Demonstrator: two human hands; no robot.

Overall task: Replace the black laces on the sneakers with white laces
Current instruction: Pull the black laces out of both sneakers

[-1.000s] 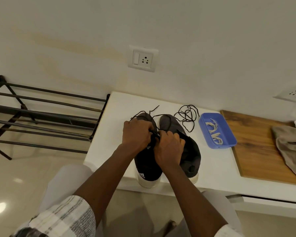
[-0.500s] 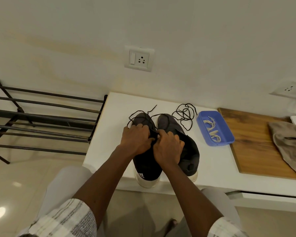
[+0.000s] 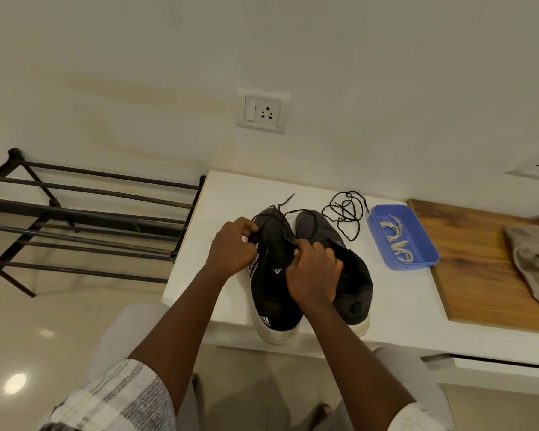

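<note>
Hands have spread apart since a second ago. The left hand (image 3: 232,251) now pinches the black lace (image 3: 277,209) at the outer side of the adidas sneaker (image 3: 274,290) mid-frame, and the right hand (image 3: 313,270) is curled on its inner edge. Guessing another crossing just came loose. The other sneaker (image 3: 352,275) looks unlaced, with the loose lace (image 3: 344,213) coiled above it and the white laces (image 3: 397,241) in the blue tray (image 3: 430,256) at right. Knuckles hide the eyelets, so I can't count what's left.

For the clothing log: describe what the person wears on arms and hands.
The left hand and right hand are bare: no gloves, rings or watch visible. Forearms are uncovered. The left sleeve is white with grey checked stripes; the right sleeve shows only a pale edge.
</note>
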